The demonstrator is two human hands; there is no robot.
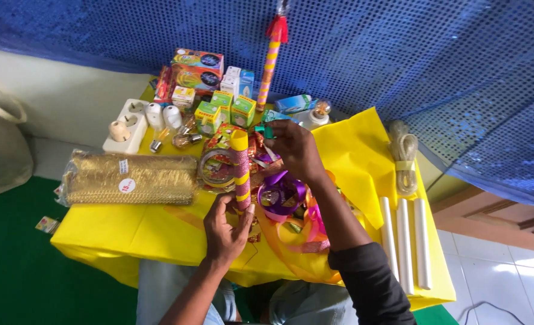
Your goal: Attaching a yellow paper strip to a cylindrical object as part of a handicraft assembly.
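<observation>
- Decorated stick [240,168], yellow with bands of pink glitter, stands nearly upright over the middle of the yellow table cover [116,232], its lower end gripped by the left hand [226,229].
- Left hand: reaches up from the near edge of the cover, fingers curled shut around the base of the stick, thumb on its right side.
- Right hand [294,150]: forearm in a dark sleeve runs in from the lower right; the hand is bent at the wrist just right of the stick's top, fingertips pinched narrow on a small teal object [265,129]; what that object is cannot be told.
- Purple ribbon roll [279,194] lies just right of the stick, under the right wrist, on an orange bag [303,253].
- Gold mesh roll in clear wrap [128,179] lies left of the stick.
- Beyond the stick: small green and yellow boxes [225,111], light bulbs [180,135], a white socket strip [128,123], and a second striped stick [269,57] upright against the blue sequin cloth [399,54].
- Far right of the stick: three white tubes [405,241] side by side and a coil of twine [404,155].
</observation>
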